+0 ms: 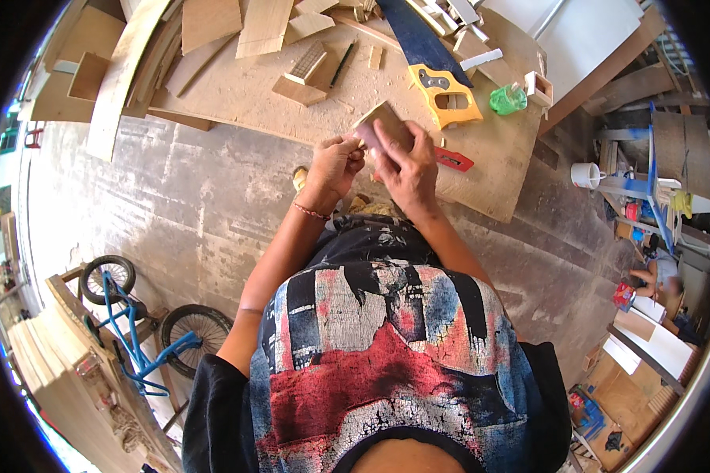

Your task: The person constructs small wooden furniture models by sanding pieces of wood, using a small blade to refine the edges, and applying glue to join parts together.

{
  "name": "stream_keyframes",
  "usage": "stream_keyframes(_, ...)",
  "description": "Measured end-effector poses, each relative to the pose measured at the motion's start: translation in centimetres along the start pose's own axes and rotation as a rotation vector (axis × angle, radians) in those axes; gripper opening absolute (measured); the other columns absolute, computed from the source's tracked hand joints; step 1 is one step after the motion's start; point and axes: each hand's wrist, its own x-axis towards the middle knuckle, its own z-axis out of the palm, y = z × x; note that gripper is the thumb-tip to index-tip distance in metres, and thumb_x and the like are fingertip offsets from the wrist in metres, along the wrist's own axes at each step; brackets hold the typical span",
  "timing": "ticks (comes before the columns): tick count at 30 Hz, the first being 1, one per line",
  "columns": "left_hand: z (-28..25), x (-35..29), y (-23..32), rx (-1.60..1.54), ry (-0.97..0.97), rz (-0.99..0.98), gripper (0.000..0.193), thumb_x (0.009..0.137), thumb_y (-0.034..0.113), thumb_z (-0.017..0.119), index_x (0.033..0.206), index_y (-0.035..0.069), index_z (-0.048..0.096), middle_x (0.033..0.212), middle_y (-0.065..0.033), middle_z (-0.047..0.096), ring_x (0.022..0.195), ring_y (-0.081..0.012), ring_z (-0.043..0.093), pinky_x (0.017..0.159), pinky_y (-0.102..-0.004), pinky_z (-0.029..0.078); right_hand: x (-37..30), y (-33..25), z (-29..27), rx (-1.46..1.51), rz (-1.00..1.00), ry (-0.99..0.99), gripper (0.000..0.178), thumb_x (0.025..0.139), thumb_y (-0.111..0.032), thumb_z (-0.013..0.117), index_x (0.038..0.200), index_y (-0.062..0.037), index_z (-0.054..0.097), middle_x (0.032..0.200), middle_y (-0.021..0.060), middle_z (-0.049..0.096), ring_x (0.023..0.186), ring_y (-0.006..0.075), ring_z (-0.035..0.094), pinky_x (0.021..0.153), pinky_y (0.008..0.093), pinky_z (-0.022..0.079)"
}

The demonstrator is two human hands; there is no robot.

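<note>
My right hand (410, 169) grips a flat piece of brown sandpaper (371, 132), its fingers laid across the face; a tan edge shows along its top, and I cannot tell whether a block is inside. My left hand (335, 164) is closed in a pinch on a small pale wood piece (361, 145), mostly hidden by fingers and touching the sandpaper's lower left side. Both hands are held just over the near edge of the wooden worktable (489, 177). Beside my right hand, a red cutter (454, 160) lies on the table.
A yellow-handled handsaw (450, 98), a green plastic container (508, 99), a small wooden box (539, 88), a dark pencil (341, 65) and wood offcuts (300, 89) lie on the table. Boards (126, 79) overhang its left side. Behind me stands a blue bicycle (138, 339). Another person (661, 276) sits far right.
</note>
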Motion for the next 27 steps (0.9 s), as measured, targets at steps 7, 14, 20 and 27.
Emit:
stream_keyframes(7,0.0,0.2,0.0,0.006,-0.053,-0.001,0.007,0.086,0.005,0.053,0.082,-0.001,0.054,0.069,-0.0015,0.051,0.056,-0.0060,0.043,0.048,-0.0188,0.037,0.3,1.0,0.3,0.031,0.090,-0.038,0.043,0.075,-0.022,0.066,0.117,-0.0196,0.059,0.106,0.0183,0.047,0.094,0.0341,0.050,0.081,0.0400,0.044)
stream_keyframes(14,0.8,-0.1,0.1,0.053,-0.005,0.018,0.008,0.086,0.006,0.054,0.081,-0.001,0.053,0.070,-0.0014,0.049,0.056,-0.0064,0.042,0.047,-0.0192,0.036,0.5,1.4,0.5,-0.003,0.091,-0.024,0.043,0.075,-0.023,0.066,0.117,-0.0205,0.059,0.107,0.0186,0.047,0.095,0.0338,0.050,0.080,0.0401,0.044)
stream_keyframes(20,0.4,0.0,0.1,0.009,-0.033,0.044,0.013,0.085,0.010,0.058,0.081,-0.002,0.055,0.069,-0.0030,0.053,0.054,-0.0065,0.042,0.046,-0.0186,0.035,0.5,1.4,0.8,-0.007,0.061,0.016,0.042,0.076,-0.023,0.066,0.117,-0.0220,0.059,0.107,0.0191,0.047,0.093,0.0351,0.049,0.080,0.0412,0.044)
stream_keyframes(27,1.5,0.0,0.4,0.107,-0.056,0.066,0.013,0.085,0.010,0.058,0.079,-0.001,0.055,0.069,-0.0028,0.053,0.053,-0.0062,0.042,0.046,-0.0180,0.034,0.4,2.3,0.3,0.004,0.159,0.121,0.041,0.075,-0.022,0.066,0.116,-0.0196,0.059,0.101,0.0180,0.049,0.090,0.0339,0.050,0.077,0.0405,0.044)
